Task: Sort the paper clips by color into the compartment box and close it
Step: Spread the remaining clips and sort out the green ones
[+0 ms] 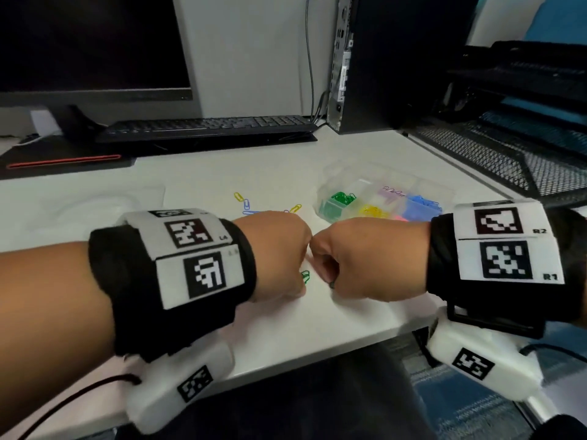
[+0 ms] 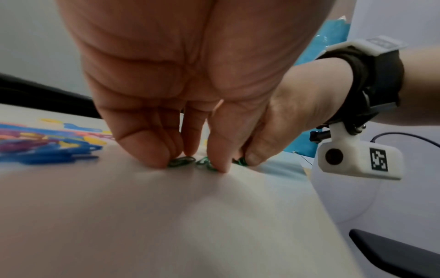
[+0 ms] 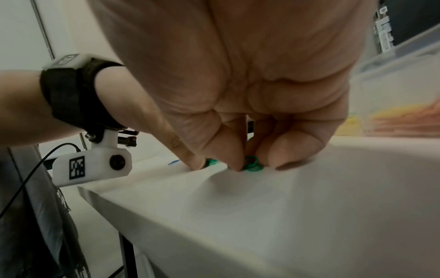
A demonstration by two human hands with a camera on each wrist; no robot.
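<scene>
Several small green wire paper clips (image 2: 182,162) lie on the white desk top (image 1: 317,319) near its front edge, right under both hands. The left hand (image 1: 273,252) has its fingers curled down, thumb and fingertips (image 2: 220,165) closing on the green clips against the surface. The right hand (image 1: 365,258), knuckle to knuckle with the left, pinches more green clips between thumb and curled fingers (image 3: 234,161); whether any clip is lifted off the desk is hard to tell. Behind the hands a few loose yellow and blue paper clips (image 1: 246,204) lie scattered. To the right stands the clear plastic compartment box (image 1: 381,198), open, with green, yellow, pink and blue clips in separate sections. Farther back are a black keyboard (image 1: 206,127), a dark monitor (image 1: 92,46) and a black computer tower (image 1: 381,58), with a black mesh tray (image 1: 508,154) at the right.
</scene>
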